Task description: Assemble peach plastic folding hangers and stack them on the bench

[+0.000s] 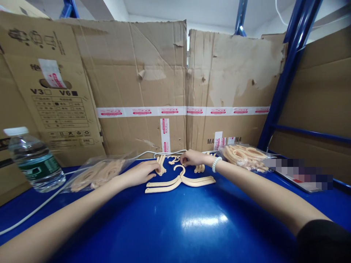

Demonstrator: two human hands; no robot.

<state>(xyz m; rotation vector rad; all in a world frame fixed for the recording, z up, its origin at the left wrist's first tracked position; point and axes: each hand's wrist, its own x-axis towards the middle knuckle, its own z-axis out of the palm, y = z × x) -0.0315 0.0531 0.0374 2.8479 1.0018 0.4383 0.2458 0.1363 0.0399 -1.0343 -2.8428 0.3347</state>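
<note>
Hangers [179,180] flat on desk [192,223] betw. hands, within reach; L hand [141,174] fingers apart, steadying strips [161,166]; R hand [193,157] grip at hook pc [173,159]: can't tell.

The table [175,223] is a glossy deep blue. The hangers [179,180] on it are plain peach-beige, and the same peach shows through the clear bags at left [95,173] and right [246,157]. The far cardboard boxes [131,65] are brown, the left one printed in black. White tape [142,111] with red print runs across them. The bottle [35,160] at left is clear, with a white cap and a green label. The cable [33,212] is white, the shelf posts [287,73] blue, the bead bracelet [216,164] white and the near right sleeve [323,241] black.
</note>
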